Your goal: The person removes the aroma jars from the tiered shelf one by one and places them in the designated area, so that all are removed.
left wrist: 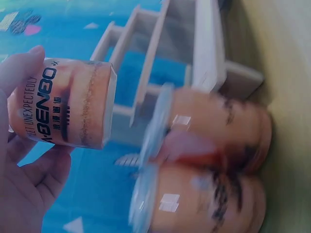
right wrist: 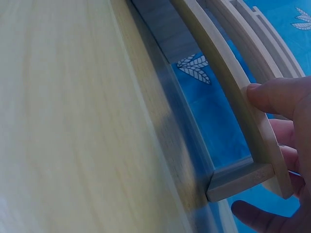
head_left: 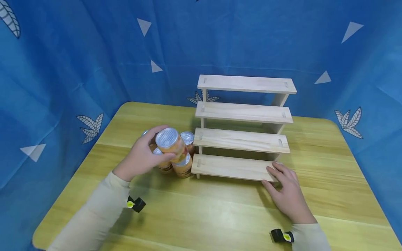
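Note:
My left hand (head_left: 146, 151) grips an orange-brown can (head_left: 176, 144) with a silver lid, thumb on the near side. It is tilted, held above several similar cans (head_left: 183, 170) standing at the left of a pale wooden four-step rack (head_left: 238, 139). In the left wrist view, dark lettering shows on the held can (left wrist: 63, 104), and two standing cans (left wrist: 209, 199) appear close by. My right hand (head_left: 287, 191) holds the right end of the rack's lowest step, with its thumb against the front edge and fingers over the top. The right wrist view shows that thumb (right wrist: 272, 97) on the board.
The rack's higher steps (head_left: 246, 83) rise towards the back of the wooden table (head_left: 213, 212). Blue patterned cloth (head_left: 251, 35) hangs behind and at both sides. A small black device (head_left: 136, 204) is at the left wrist, another (head_left: 281, 236) at the right.

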A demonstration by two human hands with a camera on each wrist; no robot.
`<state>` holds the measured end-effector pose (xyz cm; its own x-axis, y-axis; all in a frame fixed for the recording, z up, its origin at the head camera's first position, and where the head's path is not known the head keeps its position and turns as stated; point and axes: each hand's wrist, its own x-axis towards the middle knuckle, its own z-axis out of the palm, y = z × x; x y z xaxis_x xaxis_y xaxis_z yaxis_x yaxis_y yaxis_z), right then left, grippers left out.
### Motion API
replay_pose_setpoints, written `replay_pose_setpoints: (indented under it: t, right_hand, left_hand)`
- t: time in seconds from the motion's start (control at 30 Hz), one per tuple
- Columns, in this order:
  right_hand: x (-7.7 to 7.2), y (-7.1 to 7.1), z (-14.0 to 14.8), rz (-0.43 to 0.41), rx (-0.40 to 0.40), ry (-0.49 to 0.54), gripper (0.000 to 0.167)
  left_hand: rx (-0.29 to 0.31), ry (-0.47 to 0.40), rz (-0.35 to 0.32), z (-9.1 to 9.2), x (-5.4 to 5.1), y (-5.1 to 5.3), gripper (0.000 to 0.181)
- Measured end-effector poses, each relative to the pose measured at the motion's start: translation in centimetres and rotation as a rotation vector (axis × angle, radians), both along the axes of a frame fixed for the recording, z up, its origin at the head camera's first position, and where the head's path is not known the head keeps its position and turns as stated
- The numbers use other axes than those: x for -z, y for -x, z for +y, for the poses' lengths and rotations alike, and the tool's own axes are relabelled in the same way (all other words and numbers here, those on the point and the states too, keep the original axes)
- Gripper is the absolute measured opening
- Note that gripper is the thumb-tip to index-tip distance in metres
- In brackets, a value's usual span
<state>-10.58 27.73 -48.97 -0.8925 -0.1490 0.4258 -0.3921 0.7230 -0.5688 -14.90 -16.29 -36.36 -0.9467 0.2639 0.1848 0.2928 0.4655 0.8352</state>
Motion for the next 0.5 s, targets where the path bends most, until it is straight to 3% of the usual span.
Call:
replay_pose_setpoints:
  t: [0.2, 0.37, 0.5]
  right_hand:
    - [0.2, 0.0, 0.0, 0.017, -0.004, 0.007, 0.050]
    - [0.2, 0.0, -0.1, 0.009, -0.011, 0.008, 0.050]
    - [0.1, 0.0, 0.0, -0.008, -0.003, 0.013, 0.050]
  left_hand:
    - [-0.131, 0.078, 0.064, -3.7, 0.2, -0.8, 0.079]
    - [-0.219, 0.103, 0.037, -6.5, 1.3, -2.2, 0.081]
    - [-0.251, 0.108, 0.011, -7.9, 1.8, -2.5, 0.084]
